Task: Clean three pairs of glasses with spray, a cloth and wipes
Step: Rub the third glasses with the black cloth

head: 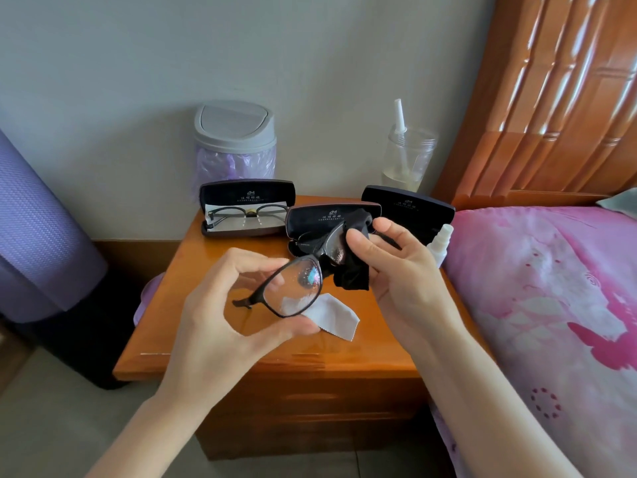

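Black-framed glasses (293, 288) hang above the wooden nightstand (213, 357), their lenses speckled with droplets. My left hand (220, 326) pinches the left lens rim between thumb and fingers. My right hand (396, 267) holds a black cloth (355, 270) pressed around the right lens. A grey cloth (336, 317) lies flat on the nightstand under the glasses. A second pair of glasses (248, 213) rests in an open case (246, 193) at the back left. A white spray bottle (441, 243) stands at the right edge, partly hidden by my right hand.
Two more open black cases (324, 215) (410, 205) sit behind my hands. A small lidded bin (234, 143) and a clear jar (408, 160) stand at the back by the wall. A pink-covered bed (551, 322) lies to the right, a purple rolled mat (38, 229) to the left.
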